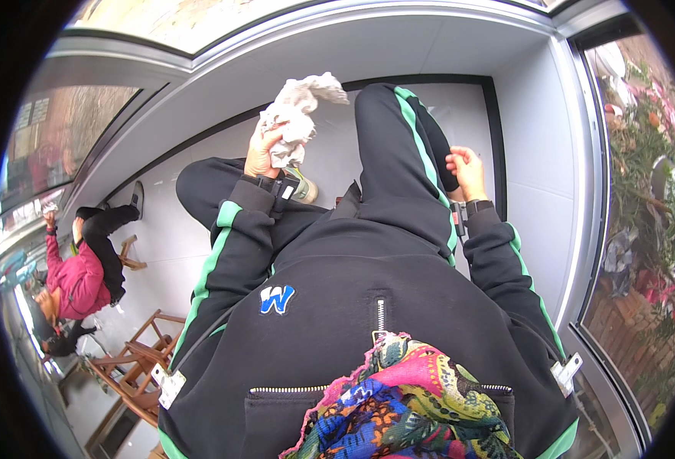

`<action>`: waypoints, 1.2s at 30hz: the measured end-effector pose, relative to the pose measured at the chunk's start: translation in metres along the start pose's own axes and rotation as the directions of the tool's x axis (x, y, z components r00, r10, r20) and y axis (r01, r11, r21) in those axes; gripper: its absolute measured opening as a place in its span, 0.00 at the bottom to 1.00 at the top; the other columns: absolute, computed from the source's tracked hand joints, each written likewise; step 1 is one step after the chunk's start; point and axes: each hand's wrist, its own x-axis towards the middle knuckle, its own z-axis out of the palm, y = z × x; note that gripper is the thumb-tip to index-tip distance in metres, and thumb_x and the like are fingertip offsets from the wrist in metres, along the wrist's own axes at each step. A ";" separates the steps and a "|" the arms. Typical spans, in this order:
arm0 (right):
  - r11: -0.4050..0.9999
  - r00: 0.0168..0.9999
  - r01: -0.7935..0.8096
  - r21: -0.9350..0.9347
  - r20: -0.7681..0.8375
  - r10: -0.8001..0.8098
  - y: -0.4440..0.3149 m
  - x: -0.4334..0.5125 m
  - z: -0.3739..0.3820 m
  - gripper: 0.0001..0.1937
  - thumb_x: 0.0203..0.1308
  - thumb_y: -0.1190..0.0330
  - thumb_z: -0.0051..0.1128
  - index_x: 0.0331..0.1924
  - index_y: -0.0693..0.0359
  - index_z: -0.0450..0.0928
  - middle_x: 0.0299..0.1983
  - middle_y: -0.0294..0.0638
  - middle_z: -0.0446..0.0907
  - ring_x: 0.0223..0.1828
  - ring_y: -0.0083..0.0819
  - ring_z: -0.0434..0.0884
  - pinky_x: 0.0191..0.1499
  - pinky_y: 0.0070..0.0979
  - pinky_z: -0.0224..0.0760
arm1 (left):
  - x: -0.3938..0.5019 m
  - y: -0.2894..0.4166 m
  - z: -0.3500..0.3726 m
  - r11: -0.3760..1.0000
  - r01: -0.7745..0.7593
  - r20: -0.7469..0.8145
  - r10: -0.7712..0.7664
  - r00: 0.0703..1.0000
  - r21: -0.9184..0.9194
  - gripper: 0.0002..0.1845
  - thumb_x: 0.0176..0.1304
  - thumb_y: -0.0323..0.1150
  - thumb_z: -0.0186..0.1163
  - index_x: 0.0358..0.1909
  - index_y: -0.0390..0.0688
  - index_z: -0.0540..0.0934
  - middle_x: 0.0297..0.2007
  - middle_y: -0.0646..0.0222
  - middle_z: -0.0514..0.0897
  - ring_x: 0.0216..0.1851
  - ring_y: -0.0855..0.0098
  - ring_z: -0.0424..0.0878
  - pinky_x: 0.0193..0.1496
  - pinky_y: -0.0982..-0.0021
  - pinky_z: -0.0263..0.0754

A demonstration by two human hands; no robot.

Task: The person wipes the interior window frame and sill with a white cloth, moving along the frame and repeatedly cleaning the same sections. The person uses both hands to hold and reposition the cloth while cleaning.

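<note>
A crumpled white cloth (pixel 298 117) is held in my left hand (pixel 264 152), raised before the light wall panel under the window. The cloth's upper end sticks out to the right, over the black skirting line. My right hand (pixel 467 172) is beside my right knee, its fingers loosely curled; whether anything is between them cannot be told. Both wrists have dark straps with small devices. Below the cloth, part of a light shoe (pixel 306 190) shows between my bent legs.
Metal-framed glass windows (pixel 587 172) surround the white-panelled corner. At left, another person in a red jacket (pixel 79 281) reaches towards a window. Wooden stools (pixel 136 361) stand on the pale tiled floor (pixel 162 229) at the lower left. Plants (pixel 647 189) show through the right glass.
</note>
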 end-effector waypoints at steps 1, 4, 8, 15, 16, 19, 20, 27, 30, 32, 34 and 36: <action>0.996 0.996 0.086 0.005 0.017 -0.086 -0.024 0.002 0.008 0.10 0.67 0.73 0.53 0.50 0.64 0.80 0.38 0.38 0.85 0.34 0.21 0.82 0.41 0.18 0.76 | -0.003 0.005 0.005 1.000 0.019 0.064 -0.018 0.998 -0.009 0.27 0.59 0.23 0.63 0.61 0.36 0.70 0.49 0.55 0.83 0.47 0.59 0.86 0.45 0.60 0.85; 0.856 0.843 0.517 -0.003 0.170 -0.509 -0.100 -0.006 0.051 0.14 0.66 0.70 0.59 0.54 0.62 0.79 0.45 0.38 0.84 0.45 0.23 0.81 0.48 0.20 0.73 | -0.008 0.016 0.020 0.996 -0.032 0.093 0.024 0.995 0.083 0.32 0.57 0.25 0.64 0.64 0.36 0.68 0.53 0.55 0.81 0.52 0.59 0.83 0.55 0.59 0.81; 0.614 0.584 0.786 -0.074 0.413 -0.699 -0.181 -0.031 0.106 0.25 0.65 0.65 0.63 0.65 0.59 0.71 0.60 0.41 0.76 0.62 0.30 0.74 0.64 0.32 0.66 | -0.028 0.029 0.038 0.976 -0.109 0.184 0.074 0.980 0.191 0.35 0.53 0.22 0.69 0.65 0.37 0.69 0.54 0.60 0.81 0.55 0.65 0.81 0.60 0.64 0.77; 0.925 0.522 -0.005 0.381 0.790 -0.322 -0.222 -0.083 0.169 0.25 0.66 0.58 0.62 0.62 0.59 0.73 0.56 0.34 0.79 0.57 0.24 0.76 0.59 0.26 0.70 | -0.067 0.060 0.068 0.907 -0.248 0.329 0.132 0.935 0.341 0.43 0.48 0.23 0.71 0.70 0.37 0.65 0.60 0.64 0.77 0.60 0.70 0.75 0.65 0.68 0.69; 0.943 0.533 -0.048 0.330 0.807 -0.255 -0.223 -0.088 0.180 0.26 0.66 0.57 0.63 0.63 0.59 0.73 0.57 0.35 0.79 0.56 0.24 0.77 0.58 0.26 0.71 | -0.070 0.064 0.070 0.887 -0.243 0.343 0.104 0.934 0.394 0.45 0.49 0.23 0.72 0.71 0.37 0.64 0.60 0.64 0.77 0.61 0.70 0.75 0.65 0.68 0.68; 0.927 0.569 0.036 0.373 0.755 -0.326 -0.219 -0.108 0.190 0.22 0.63 0.62 0.67 0.59 0.60 0.77 0.51 0.35 0.82 0.53 0.24 0.79 0.55 0.25 0.73 | -0.081 0.066 0.075 0.840 -0.219 0.395 0.006 0.919 0.496 0.49 0.49 0.24 0.73 0.74 0.36 0.59 0.64 0.64 0.74 0.63 0.71 0.73 0.67 0.69 0.66; 0.933 0.600 0.041 0.358 0.738 -0.309 -0.219 -0.109 0.190 0.21 0.64 0.63 0.66 0.58 0.60 0.77 0.51 0.35 0.82 0.52 0.24 0.80 0.55 0.25 0.74 | -0.084 0.064 0.076 0.824 -0.218 0.391 -0.004 0.921 0.522 0.51 0.49 0.25 0.74 0.75 0.37 0.58 0.65 0.63 0.73 0.64 0.71 0.72 0.67 0.69 0.66; 0.793 0.816 0.122 0.596 0.395 -0.422 -0.209 -0.104 0.137 0.17 0.66 0.61 0.64 0.55 0.56 0.75 0.45 0.34 0.82 0.44 0.24 0.82 0.44 0.29 0.79 | -0.067 0.047 0.051 0.913 -0.290 0.368 0.174 0.913 0.287 0.45 0.53 0.22 0.71 0.73 0.40 0.61 0.61 0.59 0.77 0.58 0.67 0.79 0.63 0.66 0.72; 0.695 0.845 0.464 0.549 -0.040 -0.533 -0.198 -0.095 0.061 0.17 0.69 0.67 0.60 0.57 0.58 0.71 0.47 0.36 0.81 0.46 0.26 0.82 0.49 0.27 0.79 | -0.043 0.040 0.020 0.917 -0.242 0.186 0.190 0.964 0.316 0.32 0.57 0.23 0.70 0.64 0.38 0.70 0.51 0.64 0.83 0.50 0.69 0.83 0.56 0.68 0.77; 0.699 0.801 0.598 0.392 -0.287 -0.525 -0.180 -0.098 -0.019 0.18 0.66 0.66 0.64 0.53 0.61 0.68 0.45 0.38 0.78 0.42 0.23 0.80 0.45 0.24 0.78 | -0.025 0.032 0.002 0.909 -0.212 0.072 0.200 0.977 0.359 0.24 0.58 0.24 0.70 0.56 0.38 0.75 0.47 0.65 0.84 0.47 0.71 0.84 0.52 0.69 0.78; 0.720 0.606 0.681 -0.134 -0.447 -0.657 -0.153 -0.123 -0.112 0.16 0.66 0.70 0.63 0.51 0.62 0.69 0.41 0.38 0.79 0.37 0.23 0.81 0.39 0.22 0.77 | -0.011 0.025 -0.012 0.913 -0.206 0.024 0.211 0.977 0.352 0.22 0.61 0.26 0.68 0.56 0.38 0.75 0.47 0.64 0.84 0.44 0.68 0.85 0.49 0.68 0.79; 0.785 0.465 0.522 -0.334 -0.660 -0.590 -0.127 -0.155 -0.187 0.18 0.59 0.72 0.70 0.49 0.62 0.73 0.41 0.40 0.80 0.37 0.25 0.82 0.38 0.24 0.77 | -0.001 0.020 -0.018 0.932 -0.202 0.020 0.206 0.978 0.302 0.22 0.61 0.28 0.68 0.56 0.38 0.75 0.47 0.63 0.84 0.44 0.68 0.84 0.49 0.68 0.79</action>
